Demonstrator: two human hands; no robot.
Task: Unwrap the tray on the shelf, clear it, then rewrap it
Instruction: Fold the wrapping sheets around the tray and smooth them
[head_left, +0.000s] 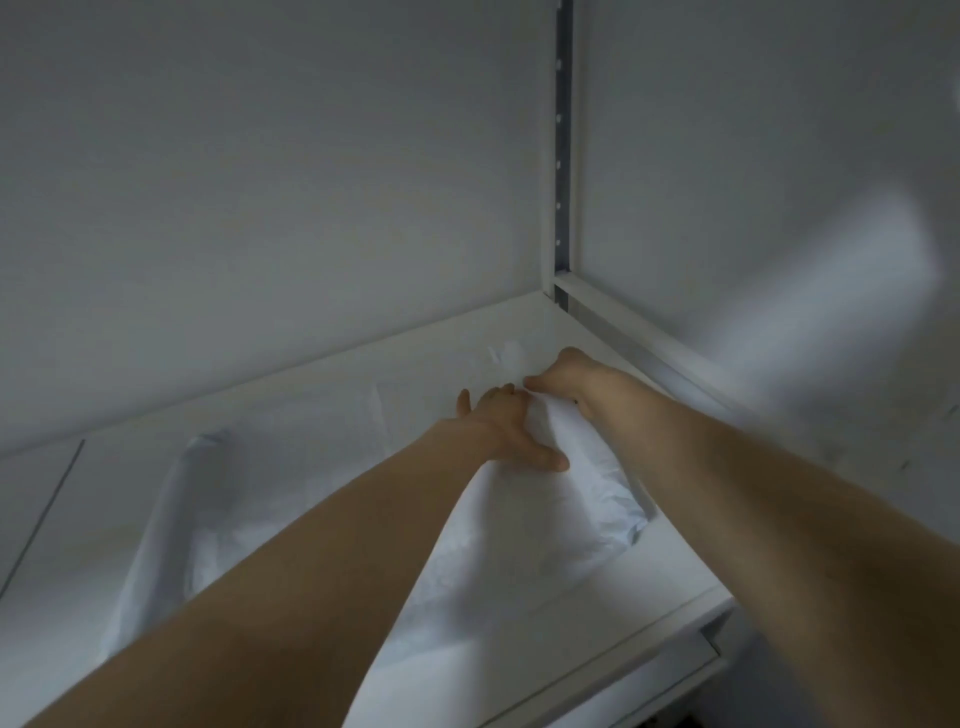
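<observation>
Wrapped tray (498, 566) sits at the shelf (675, 587) back right corner. Wrap (587, 467) looks thin, soft, crinkly and tearable; take the bunched corner. Left hand (511, 431) clamps the wrap. Right hand (569, 376) is at the corner; can't tell its grip.

Tray unseen beneath white wrap (524, 551)

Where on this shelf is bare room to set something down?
Bare shelf shows at the far left beside the white wrap and along the front right edge. The back right corner is crowded: the left grip and the right grip hold the wrap there.
</observation>
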